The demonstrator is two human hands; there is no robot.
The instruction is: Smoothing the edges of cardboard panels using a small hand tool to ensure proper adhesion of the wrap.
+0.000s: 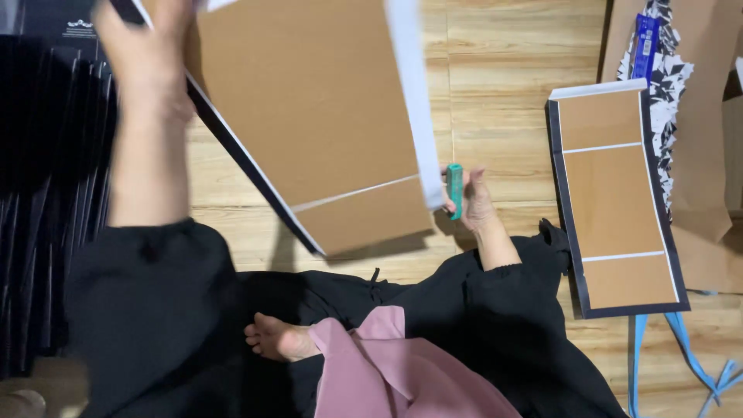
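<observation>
My left hand (143, 54) is raised at the top left and grips the upper edge of a large brown cardboard panel (309, 116) with dark borders and a white strip along its right side. The panel hangs tilted above the wooden floor (495, 85). Just past the panel's lower right corner, my right hand (474, 203) is closed around a small teal cylinder (455, 190), held upright. I sit on the floor in black clothing, with a bare foot (275, 338) and pink fabric (387, 371) below.
A second flat brown panel with dark borders (615, 197) lies on the floor at the right. Behind it are brown paper and a black-and-white patterned sheet (665, 93). A stack of dark sheets (46, 193) fills the left side. Blue straps (689, 340) trail at the lower right.
</observation>
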